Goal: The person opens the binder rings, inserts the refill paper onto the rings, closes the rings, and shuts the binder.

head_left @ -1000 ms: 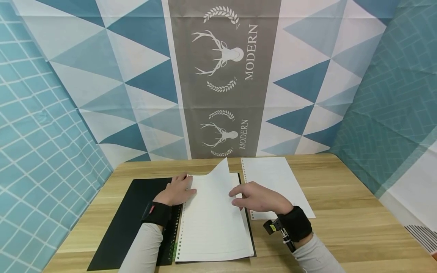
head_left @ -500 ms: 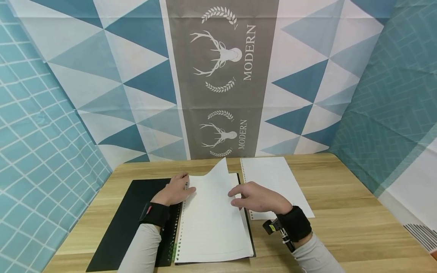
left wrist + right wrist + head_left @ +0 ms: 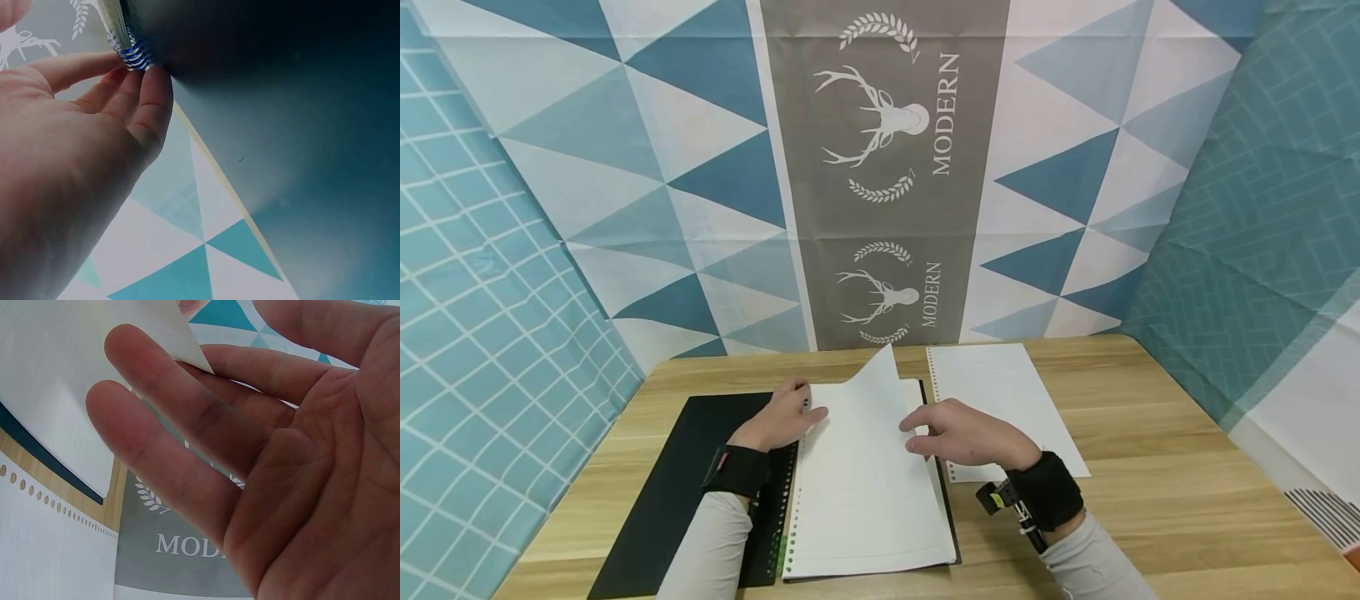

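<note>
The notebook with a black cover (image 3: 647,508) lies spread on the table, its white lined pages (image 3: 865,500) on the right half. At the upper end of its ring binding (image 3: 136,57) is my left hand (image 3: 781,418), fingers curled against the rings and thumb over the page. The top page (image 3: 883,379) stands raised at its upper right corner. Beside that page's right edge is my right hand (image 3: 966,432), fingers loosely bent; in the right wrist view the page corner (image 3: 194,353) overlaps a finger, and the thumb is apart from it.
A loose sheet with punched holes (image 3: 1000,392) lies right of the notebook, partly under my right forearm and hand in the view. The wooden table (image 3: 1150,467) meets patterned cloth (image 3: 887,275) at the back and on both sides.
The head view has shifted slightly. My left hand has moved a little down and left along the binding; the right hand and the raised page look nearly the same.
</note>
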Motion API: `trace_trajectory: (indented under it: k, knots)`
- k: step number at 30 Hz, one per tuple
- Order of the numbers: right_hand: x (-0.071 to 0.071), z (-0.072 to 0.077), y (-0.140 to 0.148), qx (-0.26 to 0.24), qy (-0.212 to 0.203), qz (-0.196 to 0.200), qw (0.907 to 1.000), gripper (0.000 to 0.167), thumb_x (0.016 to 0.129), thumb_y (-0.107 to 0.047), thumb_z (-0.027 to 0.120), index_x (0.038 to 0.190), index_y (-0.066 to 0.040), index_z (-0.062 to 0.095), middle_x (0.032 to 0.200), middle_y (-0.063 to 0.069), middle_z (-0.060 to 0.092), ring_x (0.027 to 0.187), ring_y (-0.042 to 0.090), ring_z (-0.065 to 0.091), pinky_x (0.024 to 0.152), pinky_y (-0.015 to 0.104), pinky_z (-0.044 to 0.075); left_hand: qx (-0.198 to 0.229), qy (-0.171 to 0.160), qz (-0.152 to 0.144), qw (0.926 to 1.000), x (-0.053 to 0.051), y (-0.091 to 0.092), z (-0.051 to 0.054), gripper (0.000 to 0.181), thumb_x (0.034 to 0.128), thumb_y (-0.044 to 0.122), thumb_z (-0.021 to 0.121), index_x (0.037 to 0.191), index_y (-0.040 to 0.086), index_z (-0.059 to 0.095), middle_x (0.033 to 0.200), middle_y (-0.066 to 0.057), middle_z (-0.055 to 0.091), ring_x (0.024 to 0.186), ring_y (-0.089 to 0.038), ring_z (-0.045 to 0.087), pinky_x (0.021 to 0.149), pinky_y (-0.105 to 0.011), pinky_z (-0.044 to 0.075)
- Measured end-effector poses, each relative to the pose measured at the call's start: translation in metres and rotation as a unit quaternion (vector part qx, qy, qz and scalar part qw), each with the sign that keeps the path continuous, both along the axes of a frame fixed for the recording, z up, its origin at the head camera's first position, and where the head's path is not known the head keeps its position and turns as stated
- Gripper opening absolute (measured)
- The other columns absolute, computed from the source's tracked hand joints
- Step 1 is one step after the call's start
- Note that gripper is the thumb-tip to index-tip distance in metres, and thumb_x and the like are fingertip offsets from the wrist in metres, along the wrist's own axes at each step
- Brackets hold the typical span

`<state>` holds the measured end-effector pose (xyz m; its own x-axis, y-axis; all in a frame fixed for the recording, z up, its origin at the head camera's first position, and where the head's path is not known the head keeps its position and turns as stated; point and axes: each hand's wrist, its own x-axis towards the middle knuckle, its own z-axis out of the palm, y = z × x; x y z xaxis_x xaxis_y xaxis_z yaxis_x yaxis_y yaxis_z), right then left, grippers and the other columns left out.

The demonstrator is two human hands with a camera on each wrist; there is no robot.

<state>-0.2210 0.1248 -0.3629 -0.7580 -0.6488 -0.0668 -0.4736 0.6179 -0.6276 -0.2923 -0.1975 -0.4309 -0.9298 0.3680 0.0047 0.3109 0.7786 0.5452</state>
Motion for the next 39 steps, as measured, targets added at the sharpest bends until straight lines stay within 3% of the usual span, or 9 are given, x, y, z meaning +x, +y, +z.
trace_trajectory:
  k: [7,13,20,26,30,34,36,39]
  knots:
    - [0.0,-0.002,-0.002,-0.005,0.001,0.01,0.9999,0.036,0.103,-0.021,0.059,0.133,-0.002,0.066,0.121,0.011,0.072,0.087,0.021,0.072,0.076,0.027,0.052,0.032,-0.035,-0.027,0.9985,-0.003,-0.012,-0.004,0.072,0.1073,0.035,0.051,0.159,-0.006,0.022,0.168,-0.028,0.013,0.156,-0.046,0.011,0.126,-0.057,0.021]
    - [0.0,-0.002,0.0,-0.004,-0.002,0.006,1.0,0.036,0.103,-0.021,0.059,0.133,-0.003,0.066,0.124,0.01,0.071,0.088,0.022,0.072,0.076,0.027,0.051,0.048,-0.058,-0.026,0.9968,-0.007,-0.016,-0.003,0.069,0.1075,0.033,0.051,0.159,-0.003,0.023,0.167,-0.028,0.015,0.156,-0.047,0.012,0.126,-0.058,0.019]
    - [0.0,-0.001,0.001,0.0,0.006,0.003,1.0,0.035,0.103,-0.021,0.059,0.132,-0.003,0.066,0.13,0.012,0.069,0.088,0.008,0.07,0.086,0.032,0.053,0.079,-0.07,-0.026,0.9941,-0.01,-0.022,-0.002,0.06,0.1092,0.024,0.048,0.158,-0.002,0.026,0.161,-0.028,0.029,0.149,-0.046,0.032,0.118,-0.059,0.032]
    - [-0.001,0.001,0.001,0.002,0.002,0.007,1.0,0.035,0.103,-0.021,0.059,0.132,-0.003,0.066,0.129,0.011,0.069,0.087,0.005,0.068,0.086,0.031,0.052,0.082,-0.053,-0.032,0.9947,-0.015,-0.027,0.0,0.046,0.1093,0.014,0.044,0.151,-0.004,0.039,0.151,-0.027,0.045,0.136,-0.043,0.048,0.109,-0.057,0.042]
    - [-0.001,0.001,0.002,-0.001,-0.004,0.011,0.9999,0.036,0.103,-0.021,0.059,0.133,-0.003,0.066,0.129,0.012,0.069,0.086,0.007,0.069,0.082,0.028,0.051,0.072,-0.029,-0.039,0.9962,-0.017,-0.027,0.001,0.044,0.1086,0.013,0.046,0.149,-0.005,0.043,0.148,-0.028,0.048,0.133,-0.043,0.052,0.108,-0.057,0.044]
    - [-0.001,0.0,0.002,0.0,-0.01,0.012,0.9999,0.035,0.103,-0.021,0.059,0.133,-0.004,0.065,0.125,0.01,0.071,0.088,0.011,0.07,0.081,0.027,0.051,0.042,-0.015,-0.027,0.9986,-0.024,-0.027,0.003,0.043,0.1086,0.015,0.047,0.147,-0.004,0.047,0.145,-0.027,0.053,0.131,-0.043,0.054,0.107,-0.056,0.045]
    - [-0.002,0.001,0.002,0.004,-0.009,0.012,0.9999,0.035,0.103,-0.021,0.06,0.133,-0.005,0.065,0.12,0.008,0.072,0.088,0.012,0.071,0.081,0.027,0.051,0.023,-0.005,-0.024,0.9994,-0.031,-0.025,0.006,0.037,0.1084,0.015,0.048,0.139,-0.005,0.054,0.133,-0.026,0.06,0.119,-0.041,0.06,0.101,-0.053,0.049]
    - [-0.001,-0.001,-0.001,0.011,-0.011,0.012,0.9998,0.035,0.103,-0.022,0.06,0.134,-0.006,0.065,0.116,0.006,0.074,0.089,0.009,0.07,0.082,0.028,0.052,-0.008,0.001,-0.023,0.9997,-0.039,-0.025,0.014,0.028,0.1079,0.016,0.049,0.112,-0.006,0.066,0.093,-0.016,0.061,0.083,-0.03,0.061,0.079,-0.041,0.049]
